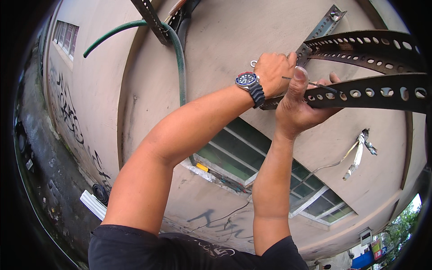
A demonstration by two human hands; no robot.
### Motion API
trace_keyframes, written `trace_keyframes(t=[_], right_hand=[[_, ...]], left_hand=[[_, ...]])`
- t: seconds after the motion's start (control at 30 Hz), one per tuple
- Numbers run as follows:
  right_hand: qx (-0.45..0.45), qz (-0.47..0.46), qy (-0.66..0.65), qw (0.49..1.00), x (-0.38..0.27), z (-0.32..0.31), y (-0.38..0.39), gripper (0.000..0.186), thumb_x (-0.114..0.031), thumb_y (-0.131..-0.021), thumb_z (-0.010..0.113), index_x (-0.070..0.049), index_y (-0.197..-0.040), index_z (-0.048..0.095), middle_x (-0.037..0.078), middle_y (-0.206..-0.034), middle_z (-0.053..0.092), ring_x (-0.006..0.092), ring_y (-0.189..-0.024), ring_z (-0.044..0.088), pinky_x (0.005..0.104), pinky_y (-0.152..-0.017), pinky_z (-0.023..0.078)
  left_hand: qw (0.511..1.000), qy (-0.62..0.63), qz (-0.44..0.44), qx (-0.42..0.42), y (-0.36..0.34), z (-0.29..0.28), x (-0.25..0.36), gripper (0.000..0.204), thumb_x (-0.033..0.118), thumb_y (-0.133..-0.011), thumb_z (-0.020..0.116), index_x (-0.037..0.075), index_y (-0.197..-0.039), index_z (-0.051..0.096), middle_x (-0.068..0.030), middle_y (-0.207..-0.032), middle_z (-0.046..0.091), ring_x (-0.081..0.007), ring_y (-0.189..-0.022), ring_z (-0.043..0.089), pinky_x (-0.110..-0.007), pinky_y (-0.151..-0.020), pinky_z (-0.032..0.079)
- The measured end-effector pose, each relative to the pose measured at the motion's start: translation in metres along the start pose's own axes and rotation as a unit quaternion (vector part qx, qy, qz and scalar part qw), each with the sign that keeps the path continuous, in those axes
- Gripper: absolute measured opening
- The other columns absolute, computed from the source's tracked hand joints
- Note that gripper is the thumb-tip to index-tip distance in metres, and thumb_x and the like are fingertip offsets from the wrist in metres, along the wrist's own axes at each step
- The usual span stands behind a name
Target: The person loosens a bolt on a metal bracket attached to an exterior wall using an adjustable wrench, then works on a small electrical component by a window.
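Observation:
My left hand [274, 74], with a watch [247, 79] on its wrist, is closed near the wall end of the metal bars. The ring end of a wrench [253, 64] sticks out beside it; the rest of that tool is hidden. Below and right of it, my right hand [299, 105] wraps a dark perforated angle bar [387, 92], thumb in front and fingers behind, one fingertip showing above its top edge. A thin dark rod [321, 86] passes by the right thumb and lies across the bar's face. I cannot make out what the rod belongs to.
A second perforated bar [369, 40] curves above, joined to a grey wall bracket [325, 27]. Upper left, a green hose [181, 67] hangs by another bracket [152, 20]. Below are barred windows [238, 148], a yellow-handled tool [202, 167] on a ledge, and a wrapped pipe end [355, 157].

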State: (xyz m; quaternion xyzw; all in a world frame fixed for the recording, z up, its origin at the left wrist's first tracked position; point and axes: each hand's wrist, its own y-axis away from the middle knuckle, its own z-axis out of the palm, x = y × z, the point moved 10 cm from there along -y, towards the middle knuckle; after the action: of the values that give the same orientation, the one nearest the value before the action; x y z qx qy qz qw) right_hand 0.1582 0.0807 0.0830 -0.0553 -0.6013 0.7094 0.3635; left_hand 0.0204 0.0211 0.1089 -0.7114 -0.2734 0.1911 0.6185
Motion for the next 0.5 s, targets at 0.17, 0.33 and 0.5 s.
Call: trace_keyframes(t=[0.17, 0.33, 0.5], right_hand=[[-0.015, 0.032, 0.003, 0.999, 0.008, -0.002, 0.0, 0.074, -0.036, -0.086, 0.086, 0.001, -0.131, 0.041, 0.007, -0.113, 0.047, 0.0119, -0.093, 0.052, 0.0215, -0.072, 0.049], [-0.026, -0.044, 0.076, 0.996, -0.01, 0.003, -0.002, 0.08, -0.048, -0.084, 0.085, 0.0, -0.131, 0.042, 0.01, -0.114, 0.047, 0.0225, -0.107, 0.053, 0.0344, -0.088, 0.049], [-0.024, 0.015, 0.024, 0.999, -0.003, 0.011, 0.007, 0.076, -0.053, -0.083, 0.083, -0.005, -0.131, 0.048, 0.012, -0.116, 0.056, 0.032, -0.1, 0.058, 0.048, -0.082, 0.051]], left_hand=[[0.996, -0.019, 0.088, 0.004, -0.001, -0.004, 0.02, 0.031, 0.028, -0.086, 0.068, 0.005, -0.103, 0.056, -0.015, -0.08, 0.066, -0.0346, -0.065, 0.07, -0.04, -0.053, 0.056], [0.997, 0.025, 0.015, -0.073, -0.014, 0.004, -0.002, 0.027, 0.031, -0.087, 0.063, 0.007, -0.083, 0.075, -0.0193, -0.077, 0.073, -0.0357, -0.076, 0.075, -0.045, -0.064, 0.058], [0.92, 0.275, -0.243, -0.142, -0.006, 0.045, -0.048, 0.043, 0.043, -0.09, 0.07, 0.0, -0.083, 0.075, -0.0239, -0.084, 0.074, -0.0395, -0.077, 0.073, -0.044, -0.067, 0.055]])
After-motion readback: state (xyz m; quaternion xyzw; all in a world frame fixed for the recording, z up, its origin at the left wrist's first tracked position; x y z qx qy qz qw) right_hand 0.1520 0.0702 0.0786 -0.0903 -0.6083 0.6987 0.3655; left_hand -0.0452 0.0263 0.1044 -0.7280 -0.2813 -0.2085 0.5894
